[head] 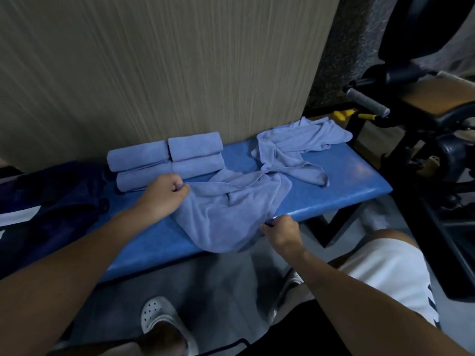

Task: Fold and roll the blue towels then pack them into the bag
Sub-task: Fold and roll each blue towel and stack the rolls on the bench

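Head view: you hold a towel (pixel 226 211) by two edges over the bench (pixel 334 181).
Your left hand (pixel 164 192) pinches the towel's far-left edge, fingers curled tight on it, and your right hand (pixel 281 231) clenches the near-right edge at the bench's front lip. The towel lies crumpled between them, its lower part sagging over the front. Four rolls (pixel 195 163) sit in two rows against the wall (pixel 154 60), touching one another, the nearest just beside your left knuckles. A second towel (pixel 295 147) lies rumpled at the right end, its tail meeting the one you hold. The dark bag (pixel 51 201) rests at the left end, beside the rolls; you cannot tell whether it is unzipped. A machine (pixel 411 124) stands right of the bench, close to the second towel. Your shoe (pixel 156 314) and shorts (pixel 390 273) show below.
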